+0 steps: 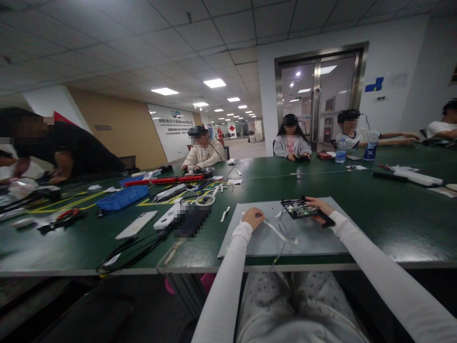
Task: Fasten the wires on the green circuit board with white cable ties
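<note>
My right hand (319, 209) grips a small black device with an exposed green circuit board (299, 208), holding it just above a grey mat (321, 236) on the green table (385, 209). My left hand (253, 217) rests on the mat as a closed fist, pinching the end of a white flat ribbon cable (280, 233). Thin wires (283, 224) trail from the board across the mat and over the table's front edge. Both arms wear white sleeves.
Left of the mat lie a white phone (136, 225), white devices, black cables (135, 247), a blue tray (122, 197) and a red bar (164, 180). Several other people sit around the table. Water bottles (341, 150) stand at the far side.
</note>
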The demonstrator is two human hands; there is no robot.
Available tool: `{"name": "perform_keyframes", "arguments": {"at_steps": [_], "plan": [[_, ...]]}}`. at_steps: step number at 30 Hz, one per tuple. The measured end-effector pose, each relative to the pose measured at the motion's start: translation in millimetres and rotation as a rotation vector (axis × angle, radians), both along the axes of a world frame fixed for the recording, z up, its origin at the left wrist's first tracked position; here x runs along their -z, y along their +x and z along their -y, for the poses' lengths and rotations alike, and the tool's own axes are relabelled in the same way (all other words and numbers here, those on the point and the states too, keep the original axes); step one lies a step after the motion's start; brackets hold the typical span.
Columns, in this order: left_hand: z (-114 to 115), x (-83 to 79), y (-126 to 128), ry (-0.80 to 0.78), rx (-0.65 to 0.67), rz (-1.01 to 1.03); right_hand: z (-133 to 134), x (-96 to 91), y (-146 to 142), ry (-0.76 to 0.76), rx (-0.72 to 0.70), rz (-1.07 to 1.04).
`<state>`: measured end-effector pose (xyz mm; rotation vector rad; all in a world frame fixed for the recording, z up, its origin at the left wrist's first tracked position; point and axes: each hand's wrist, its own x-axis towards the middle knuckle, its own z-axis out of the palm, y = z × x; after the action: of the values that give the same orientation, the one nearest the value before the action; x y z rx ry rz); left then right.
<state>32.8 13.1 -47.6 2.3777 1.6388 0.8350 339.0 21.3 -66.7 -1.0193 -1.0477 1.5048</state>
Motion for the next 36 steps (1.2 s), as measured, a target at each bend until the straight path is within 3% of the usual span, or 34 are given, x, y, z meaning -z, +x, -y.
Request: {"name": "perform_keyframes", "arguments": {"at_steps": [8, 22, 26, 30, 33, 36], "plan": [[9, -7.5, 0, -0.007, 0.038, 0.100, -2, 1.8, 1, 0.000, 0.016, -0.011], [5, -6.1, -1, -0.066, 0.040, 0.253, -4, 3.5, 1, -0.007, 0.024, -0.021], [-1, -13.2, -12, 0.062, -0.141, 0.353, -2, 1.6, 0, -0.023, 0.012, -0.037], [1, -20.8, -30, 0.183, -0.529, 0.450, -2, 2.4, 0, -0.012, 0.035, -0.017], [8, -23.2, -39, 0.150, -0.760, 0.471, -3, 3.4, 0, -0.003, 0.031, -0.015], [14, -24.2, -42, 0.069, -0.838, 0.446, -3, 4.1, 0, 0.005, 0.028, -0.010]]}}
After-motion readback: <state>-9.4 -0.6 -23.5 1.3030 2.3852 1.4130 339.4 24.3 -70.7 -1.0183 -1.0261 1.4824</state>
